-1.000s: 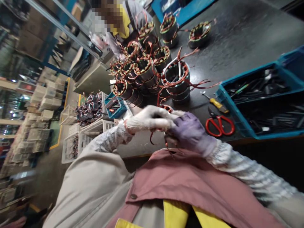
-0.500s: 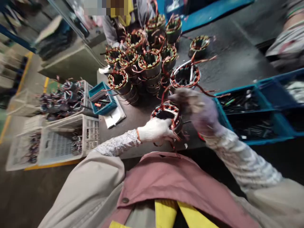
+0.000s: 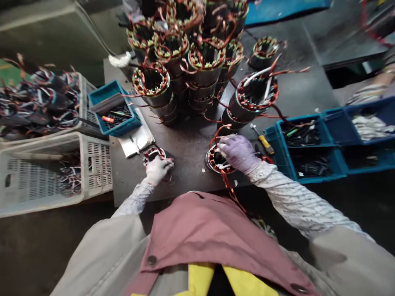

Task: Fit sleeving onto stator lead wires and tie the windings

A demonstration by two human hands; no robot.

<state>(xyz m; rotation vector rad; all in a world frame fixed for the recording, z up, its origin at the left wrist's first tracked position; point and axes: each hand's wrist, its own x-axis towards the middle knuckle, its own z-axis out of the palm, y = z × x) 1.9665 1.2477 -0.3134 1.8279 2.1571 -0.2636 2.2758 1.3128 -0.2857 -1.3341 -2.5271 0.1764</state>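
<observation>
My left hand [image 3: 157,169], in a white glove, grips a small wound motor stator [image 3: 149,154] on the table at the left; its palm hides part of the ring. My right hand [image 3: 239,152], gloved with a purplish stain, has its fingers closed over the rim of another motor stator [image 3: 211,163] in front of me. Red leads hang from this stator over the table's front edge. White sleeving shows inside its ring. Behind my right hand stands a taller stator stack [image 3: 251,102] with red and white leads.
Stacked stators [image 3: 203,76] crowd the back of the table [image 3: 188,139]. A yellow-handled screwdriver [image 3: 266,144] lies beside blue bins [image 3: 339,164] at the right. At the left are a small blue box [image 3: 132,122], papers [image 3: 137,142] and white crates [image 3: 98,164]. Another person's sleeve [image 3: 368,92] shows far right.
My left hand has left the stator in front of me and moved left to the small one. My right hand has come down onto the front stator's rim. The view has shifted.
</observation>
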